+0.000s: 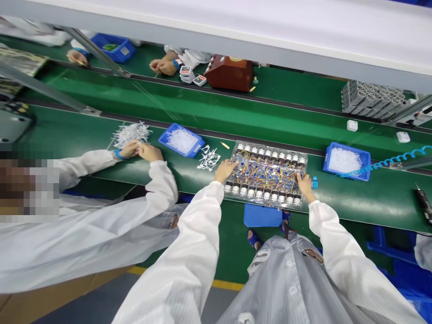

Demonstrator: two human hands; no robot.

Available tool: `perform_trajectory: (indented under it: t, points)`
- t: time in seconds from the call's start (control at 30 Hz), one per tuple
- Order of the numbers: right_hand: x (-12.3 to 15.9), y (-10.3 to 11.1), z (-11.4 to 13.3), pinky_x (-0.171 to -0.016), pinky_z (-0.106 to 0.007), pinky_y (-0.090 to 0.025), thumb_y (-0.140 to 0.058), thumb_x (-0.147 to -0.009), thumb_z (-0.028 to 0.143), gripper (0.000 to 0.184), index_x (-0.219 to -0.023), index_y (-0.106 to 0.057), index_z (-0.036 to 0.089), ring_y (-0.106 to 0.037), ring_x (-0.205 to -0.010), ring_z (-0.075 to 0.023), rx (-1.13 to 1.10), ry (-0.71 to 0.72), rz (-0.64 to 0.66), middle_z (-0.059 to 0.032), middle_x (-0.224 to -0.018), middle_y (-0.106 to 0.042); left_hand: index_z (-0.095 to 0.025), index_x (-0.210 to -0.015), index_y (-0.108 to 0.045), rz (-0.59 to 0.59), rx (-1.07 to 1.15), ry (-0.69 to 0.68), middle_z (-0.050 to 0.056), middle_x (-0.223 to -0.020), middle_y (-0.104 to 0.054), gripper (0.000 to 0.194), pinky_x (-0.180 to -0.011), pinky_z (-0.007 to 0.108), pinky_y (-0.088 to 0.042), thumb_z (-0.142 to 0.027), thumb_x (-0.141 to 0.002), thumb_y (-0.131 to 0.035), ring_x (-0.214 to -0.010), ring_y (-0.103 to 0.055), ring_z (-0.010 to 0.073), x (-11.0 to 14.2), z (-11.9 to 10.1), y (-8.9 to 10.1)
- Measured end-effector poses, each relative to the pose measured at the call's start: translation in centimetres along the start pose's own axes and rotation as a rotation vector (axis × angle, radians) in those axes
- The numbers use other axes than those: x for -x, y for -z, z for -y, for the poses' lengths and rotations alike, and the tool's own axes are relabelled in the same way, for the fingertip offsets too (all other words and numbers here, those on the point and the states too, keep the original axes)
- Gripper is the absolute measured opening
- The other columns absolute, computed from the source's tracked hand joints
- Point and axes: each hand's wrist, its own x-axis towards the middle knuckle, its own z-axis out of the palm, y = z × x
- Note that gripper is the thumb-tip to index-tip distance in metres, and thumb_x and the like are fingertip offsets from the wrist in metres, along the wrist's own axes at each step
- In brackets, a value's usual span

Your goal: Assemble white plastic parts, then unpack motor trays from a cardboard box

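A clear plastic tray (270, 204) lies at the front of the green bench. Along its far and near sides run rows of black-and-white cylinders, with small blue circuit boards and coloured wires between them. My left hand (225, 171) grips the tray's left edge, its fingers reaching over the rim. On the opposite side, my right hand (305, 186) holds the right edge, thumb and fingers bent over it. The undersides of both grips are hidden. Just beyond my right hand sits a small light-blue object (315, 182).
Left of the tray are loose white plastic pieces (208, 158) and a blue bin (194, 150). Another blue bin (364, 173) stands right, under a coiled blue hose (401, 157). A co-worker's hands (145, 150) work at a white pile (131, 132). A shelf (216, 31) overhangs the bench.
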Motion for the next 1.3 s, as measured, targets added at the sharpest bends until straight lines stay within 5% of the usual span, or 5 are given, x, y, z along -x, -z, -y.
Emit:
perform_trajectory:
  t: [0.23, 0.4, 0.7, 0.97, 1.3]
  points:
    - [1.7, 2.5, -2.6, -0.118, -0.060, -0.028, -0.060, -0.097, 0.042, 0.047, -0.137, -0.056, 0.017, -0.039, -0.142, -0.0322, -0.055, 0.064, 0.037, -0.0125, -0.151, -0.045, -0.016, -0.145, -0.042, -0.329, -0.186, -0.127, 0.022, -0.164, -0.018, 0.061, -0.119, 0.056, -0.016, -0.051, -0.096, -0.047, -0.150, -0.018, 0.0420, 7.0, -0.2, -0.3]
    - [4.0, 4.1, -6.9, -0.111, -0.055, -0.041, -0.058, -0.098, 0.044, 0.050, -0.140, -0.052, 0.018, -0.050, -0.134, -0.0295, -0.203, 0.037, 0.132, -0.0134, -0.148, -0.049, -0.017, -0.152, -0.030, -0.680, -0.067, -0.080, 0.020, -0.161, -0.023, 0.059, -0.124, 0.043, -0.015, -0.047, -0.101, -0.034, -0.152, -0.019, 0.0307, 13.6, 5.0, -0.6]
    - [4.1, 6.1, -10.5, -0.088, -0.040, -0.058, -0.062, -0.076, 0.072, 0.095, -0.152, -0.022, 0.032, -0.056, -0.125, -0.0252, -0.459, 0.018, 0.006, -0.0166, -0.158, -0.027, -0.017, -0.125, -0.048, -0.566, 0.070, 0.025, 0.016, -0.121, -0.049, 0.036, -0.107, 0.051, -0.040, -0.031, -0.092, -0.041, -0.115, -0.053, 0.0282, 24.0, 13.2, -9.8]
    - [-1.4, 8.1, -6.3, -0.113, -0.047, -0.042, -0.083, -0.059, 0.045, 0.108, -0.150, -0.030, 0.023, -0.045, -0.134, -0.0305, -0.439, 0.242, -0.051, -0.0179, -0.160, -0.022, -0.017, -0.119, -0.054, -0.288, 0.118, -0.325, 0.015, -0.120, -0.054, 0.031, -0.107, 0.049, -0.044, -0.023, -0.091, -0.046, -0.118, -0.053, 0.0258, 26.0, 7.7, -18.1]
    - [-4.6, 5.2, -3.2, -0.090, -0.042, -0.055, -0.064, -0.096, 0.036, 0.034, -0.122, -0.061, 0.015, -0.065, -0.099, -0.0199, -0.420, 0.186, 0.147, -0.0079, -0.113, -0.065, -0.017, -0.128, -0.047, -0.118, 0.158, -0.399, 0.015, -0.122, -0.054, 0.039, -0.102, 0.045, -0.048, -0.015, -0.089, -0.046, -0.111, -0.057, 0.0228, 22.5, 0.5, -23.2]
